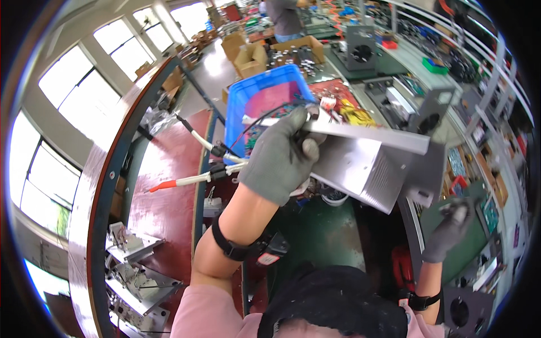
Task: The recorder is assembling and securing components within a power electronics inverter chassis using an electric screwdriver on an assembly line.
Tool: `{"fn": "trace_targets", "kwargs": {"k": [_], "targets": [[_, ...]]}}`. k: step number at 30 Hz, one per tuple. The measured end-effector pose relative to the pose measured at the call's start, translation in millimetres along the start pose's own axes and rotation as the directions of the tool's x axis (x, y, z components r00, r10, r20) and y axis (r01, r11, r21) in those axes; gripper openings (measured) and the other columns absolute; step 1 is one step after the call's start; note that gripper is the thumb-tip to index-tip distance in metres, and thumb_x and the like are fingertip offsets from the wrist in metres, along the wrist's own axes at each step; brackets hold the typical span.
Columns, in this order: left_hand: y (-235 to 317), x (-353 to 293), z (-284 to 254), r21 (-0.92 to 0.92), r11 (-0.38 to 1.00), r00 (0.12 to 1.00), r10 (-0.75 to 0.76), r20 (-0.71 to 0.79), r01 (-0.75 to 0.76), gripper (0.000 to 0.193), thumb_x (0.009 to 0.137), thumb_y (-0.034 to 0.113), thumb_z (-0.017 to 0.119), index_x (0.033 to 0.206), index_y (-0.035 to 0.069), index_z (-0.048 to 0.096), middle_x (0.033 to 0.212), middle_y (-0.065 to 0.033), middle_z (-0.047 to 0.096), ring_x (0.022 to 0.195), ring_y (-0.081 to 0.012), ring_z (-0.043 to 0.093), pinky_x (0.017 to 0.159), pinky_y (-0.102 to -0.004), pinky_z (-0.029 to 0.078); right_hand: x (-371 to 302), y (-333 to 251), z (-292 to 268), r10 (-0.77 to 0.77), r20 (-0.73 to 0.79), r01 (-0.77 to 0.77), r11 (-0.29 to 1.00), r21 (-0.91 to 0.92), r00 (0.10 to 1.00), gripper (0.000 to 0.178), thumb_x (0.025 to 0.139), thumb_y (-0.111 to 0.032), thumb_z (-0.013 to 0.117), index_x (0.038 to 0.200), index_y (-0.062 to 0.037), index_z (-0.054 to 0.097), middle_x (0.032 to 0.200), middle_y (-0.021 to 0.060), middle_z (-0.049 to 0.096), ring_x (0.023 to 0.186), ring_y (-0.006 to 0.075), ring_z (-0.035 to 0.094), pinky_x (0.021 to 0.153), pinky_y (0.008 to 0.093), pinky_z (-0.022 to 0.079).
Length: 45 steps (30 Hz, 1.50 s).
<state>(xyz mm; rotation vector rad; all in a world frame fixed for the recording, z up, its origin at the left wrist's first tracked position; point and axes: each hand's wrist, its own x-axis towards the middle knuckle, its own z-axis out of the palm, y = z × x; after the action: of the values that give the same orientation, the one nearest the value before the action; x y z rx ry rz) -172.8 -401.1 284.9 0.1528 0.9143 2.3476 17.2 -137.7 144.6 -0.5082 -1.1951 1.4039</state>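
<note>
My left hand (280,160), in a grey glove, is closed on the edge of a silvery sheet-metal part with a finned metal block (378,183), held up and tilted above the bench. A darker plate (425,174) shows at its right end. White-sleeved cables (194,179), one with a red tip, stick out leftward from behind this hand; where they attach is hidden. My right hand (449,234), also gloved, is apart from the metal part, over the green bench surface at the right. Its fingers are dark and smeared, so their pose is unclear.
A blue bin (239,107) with green and pink contents stands beyond my left hand. Yellow wires (356,114) lie beside it. Metal assemblies (132,248) sit at the lower left. A shelf frame (101,186) rises at left. A person (285,19) stands at the far end.
</note>
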Motion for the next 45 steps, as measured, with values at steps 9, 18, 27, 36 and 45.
{"fn": "trace_targets", "kwargs": {"k": [9, 18, 27, 36, 45], "targets": [[-106.5, 38.8, 165.7, -0.098, 0.969, 0.970, -0.213, 0.118, 0.225, 0.021, 0.092, 0.015, 0.052, 0.097, -0.005, 0.052, 0.079, -0.0131, 0.055, 0.059, -0.0140, 0.056, 0.045, -0.0169, 0.053, -40.0, 72.3, -33.4, 0.556, 0.682, -0.418, 0.825, -0.381, 0.475, 0.052, 0.084, -0.013, 0.062, 0.130, -0.0063, 0.040, 0.116, 0.0066, 0.053, 0.100, 0.0159, 0.053, 0.085, 0.0295, 0.046], [-161.5, 74.7, 219.3, -0.251, 0.723, 0.750, -0.532, 0.392, 0.644, 0.014, 0.089, 0.009, 0.051, 0.089, -0.005, 0.052, 0.076, -0.0094, 0.055, 0.059, -0.0143, 0.057, 0.048, -0.0190, 0.052, 15.3, 137.2, 18.9, -0.025, 0.560, 0.218, 0.934, -0.281, 0.828, 0.021, 0.084, -0.015, 0.061, 0.103, -0.0065, 0.058, 0.091, 0.0044, 0.062, 0.086, 0.0200, 0.059, 0.075, 0.0300, 0.048], [-180.9, 140.1, 234.5, -0.232, 0.477, 0.516, -0.644, 0.564, 0.848, 0.009, 0.089, 0.007, 0.050, 0.091, -0.001, 0.050, 0.077, -0.0100, 0.055, 0.064, -0.0156, 0.058, 0.046, -0.0181, 0.052, 74.7, 81.9, -4.2, 0.293, 0.338, -0.447, 0.623, 0.642, 0.894, 0.038, 0.074, -0.008, 0.056, 0.111, 0.0004, 0.053, 0.104, 0.0088, 0.060, 0.100, 0.0243, 0.057, 0.090, 0.0379, 0.045], [-197.7, 166.2, 271.7, -0.078, 0.186, 0.194, -0.760, 0.621, 0.979, 0.008, 0.085, 0.006, 0.052, 0.084, -0.002, 0.056, 0.070, -0.0083, 0.057, 0.053, -0.0121, 0.055, 0.045, -0.0170, 0.050, 104.5, 37.6, -104.2, 0.336, 0.159, -0.369, 0.776, 0.511, 0.928, 0.031, 0.077, -0.005, 0.052, 0.107, 0.0000, 0.052, 0.092, 0.0112, 0.059, 0.089, 0.0257, 0.058, 0.083, 0.0435, 0.049], [-263.4, 204.0, 299.0, 0.236, 0.335, 0.039, -0.645, 0.763, 0.912, 0.015, 0.088, 0.015, 0.051, 0.094, 0.003, 0.058, 0.078, -0.0064, 0.056, 0.064, -0.0118, 0.055, 0.046, -0.0183, 0.047, 79.4, -100.8, -210.5, 0.043, -0.101, -0.097, 0.773, -0.628, 0.994, 0.019, 0.080, -0.012, 0.060, 0.097, -0.0024, 0.062, 0.067, 0.0054, 0.057, 0.057, 0.0131, 0.055, 0.052, 0.0266, 0.048]]}}
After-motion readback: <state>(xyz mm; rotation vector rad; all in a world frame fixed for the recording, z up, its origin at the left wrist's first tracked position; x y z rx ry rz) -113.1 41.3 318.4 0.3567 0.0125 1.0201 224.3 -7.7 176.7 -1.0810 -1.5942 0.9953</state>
